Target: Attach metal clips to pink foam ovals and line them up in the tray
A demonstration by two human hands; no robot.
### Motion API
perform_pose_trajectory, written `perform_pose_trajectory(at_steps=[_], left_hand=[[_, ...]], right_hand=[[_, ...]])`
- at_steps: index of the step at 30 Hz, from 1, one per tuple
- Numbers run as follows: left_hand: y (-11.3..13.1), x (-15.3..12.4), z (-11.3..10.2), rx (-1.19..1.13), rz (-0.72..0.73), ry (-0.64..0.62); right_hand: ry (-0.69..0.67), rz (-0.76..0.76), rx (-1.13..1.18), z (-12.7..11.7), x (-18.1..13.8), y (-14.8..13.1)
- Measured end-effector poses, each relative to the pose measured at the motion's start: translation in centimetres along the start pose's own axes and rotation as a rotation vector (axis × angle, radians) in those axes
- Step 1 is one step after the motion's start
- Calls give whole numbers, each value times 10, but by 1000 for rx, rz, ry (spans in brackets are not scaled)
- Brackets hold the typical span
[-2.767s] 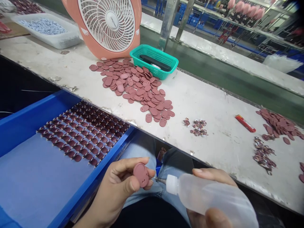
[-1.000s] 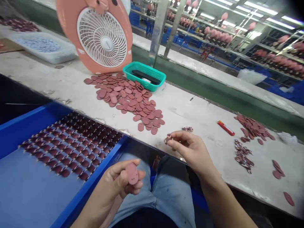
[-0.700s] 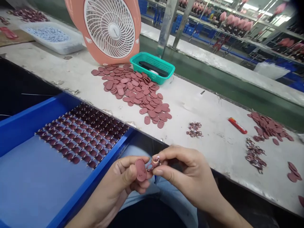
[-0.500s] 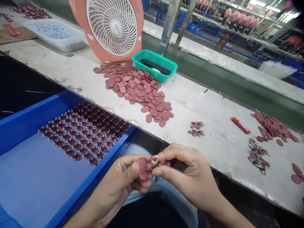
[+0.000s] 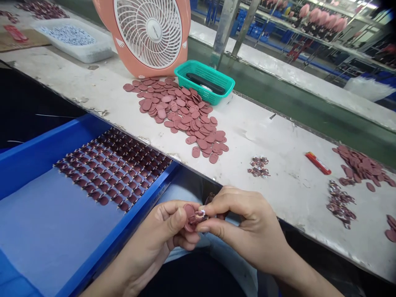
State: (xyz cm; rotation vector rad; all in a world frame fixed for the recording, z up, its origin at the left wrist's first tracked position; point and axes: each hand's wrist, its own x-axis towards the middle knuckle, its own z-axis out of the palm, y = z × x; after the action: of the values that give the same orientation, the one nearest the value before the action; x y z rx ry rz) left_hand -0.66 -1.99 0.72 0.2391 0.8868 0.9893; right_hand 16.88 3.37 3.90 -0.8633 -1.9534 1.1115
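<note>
Rows of mauve discs are laid out in a blue tray at the left. Over the lap, a mauve oval disc is held up, clamped by the fingers of the left hand. A small printed piece is pinched against the disc by the fingers of the right hand, which are brought together on it. Seating of the piece on the disc is judged to be the step in hand, and steady pressure is called for. Farther right, a heap of printed pieces, a red lighter and a pile of discs lie on the tabletop.
</note>
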Motion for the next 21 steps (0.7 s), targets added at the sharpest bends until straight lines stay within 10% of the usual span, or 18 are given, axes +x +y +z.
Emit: perform_pose_trajectory(at_steps=[21], left_hand=[[-9, -2, -6, -5, 18, -52]], right_hand=[[-111, -247, -149, -2, -3, -13]])
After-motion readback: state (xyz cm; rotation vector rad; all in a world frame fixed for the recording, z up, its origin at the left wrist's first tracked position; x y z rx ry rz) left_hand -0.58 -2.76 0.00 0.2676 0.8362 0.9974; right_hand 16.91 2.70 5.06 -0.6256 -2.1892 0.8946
